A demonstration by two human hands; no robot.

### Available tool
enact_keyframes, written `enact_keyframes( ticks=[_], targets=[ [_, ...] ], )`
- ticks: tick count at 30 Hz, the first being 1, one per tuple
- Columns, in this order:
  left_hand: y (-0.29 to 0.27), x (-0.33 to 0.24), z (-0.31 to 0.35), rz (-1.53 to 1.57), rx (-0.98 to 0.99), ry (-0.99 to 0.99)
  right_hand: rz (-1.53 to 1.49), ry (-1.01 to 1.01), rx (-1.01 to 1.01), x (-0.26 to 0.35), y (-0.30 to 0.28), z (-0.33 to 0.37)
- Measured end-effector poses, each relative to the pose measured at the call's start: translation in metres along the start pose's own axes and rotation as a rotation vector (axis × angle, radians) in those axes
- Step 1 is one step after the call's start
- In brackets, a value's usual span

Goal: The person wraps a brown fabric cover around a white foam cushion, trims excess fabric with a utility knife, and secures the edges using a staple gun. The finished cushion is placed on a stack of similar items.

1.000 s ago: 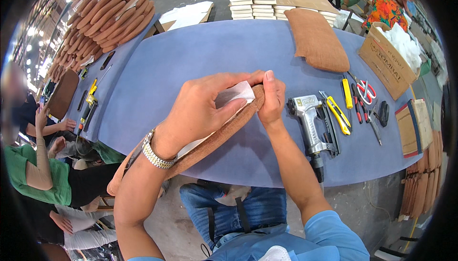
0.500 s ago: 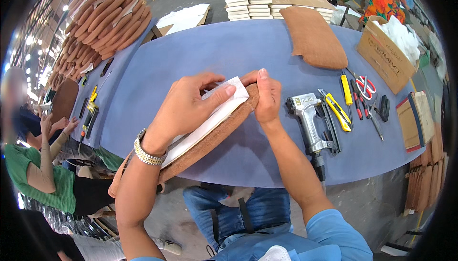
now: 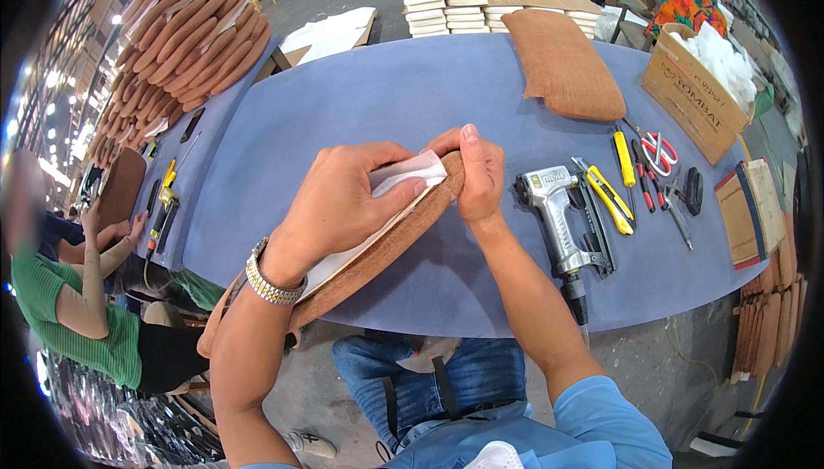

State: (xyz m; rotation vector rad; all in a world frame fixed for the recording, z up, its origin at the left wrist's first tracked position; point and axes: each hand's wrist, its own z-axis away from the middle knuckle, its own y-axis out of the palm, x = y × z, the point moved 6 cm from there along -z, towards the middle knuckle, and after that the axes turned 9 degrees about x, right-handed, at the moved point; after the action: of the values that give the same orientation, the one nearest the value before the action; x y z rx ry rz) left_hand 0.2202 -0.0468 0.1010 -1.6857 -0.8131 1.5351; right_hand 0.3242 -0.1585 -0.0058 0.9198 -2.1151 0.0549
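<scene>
A brown fabric-covered cushion is held tilted on its edge above the near side of the table, its far end up and to the right. White lining cloth shows along its open upper side. My left hand pinches the cloth near the far end, its thumb pressed along the inner edge. My right hand is wrapped round the cushion's far corner, thumb up. The fingers behind the cushion are partly hidden. A silver staple gun lies to the right of my right forearm.
On the blue table's right lie a yellow utility knife, red-handled scissors and pliers. Behind them stand a brown cushion and a cardboard box. Stacked brown cushions rise at far left; a person in green sits there.
My left thumb has slid down from the lining's corner toward the brown edge, and the cloth now stands more folded upright. My right hand keeps its grip. The people at left have shifted slightly.
</scene>
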Motion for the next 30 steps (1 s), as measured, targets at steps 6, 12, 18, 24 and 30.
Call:
enact_keyframes(
  ticks=[6,12,18,24,30],
  targets=[
    [0.0000,0.0000,-0.0001,-0.014,-0.002,0.014,0.014,0.027,0.011,-0.0019,-0.0008,0.0009],
    [-0.0001,-0.0013,0.0004,-0.016,-0.021,0.048,0.044,0.045,0.024,0.0011,0.0004,0.0005],
    [0.0001,-0.0026,0.0024,-0.008,-0.068,0.093,0.007,-0.005,0.004,0.0012,0.0006,-0.0001],
    [0.0048,-0.0021,0.0044,-0.041,-0.079,0.100,0.038,0.010,0.035,0.0053,0.0009,0.0012],
    [0.0061,-0.0036,0.0040,-0.105,-0.024,0.080,0.027,-0.019,0.023,0.0069,-0.0004,0.0003]
  ],
)
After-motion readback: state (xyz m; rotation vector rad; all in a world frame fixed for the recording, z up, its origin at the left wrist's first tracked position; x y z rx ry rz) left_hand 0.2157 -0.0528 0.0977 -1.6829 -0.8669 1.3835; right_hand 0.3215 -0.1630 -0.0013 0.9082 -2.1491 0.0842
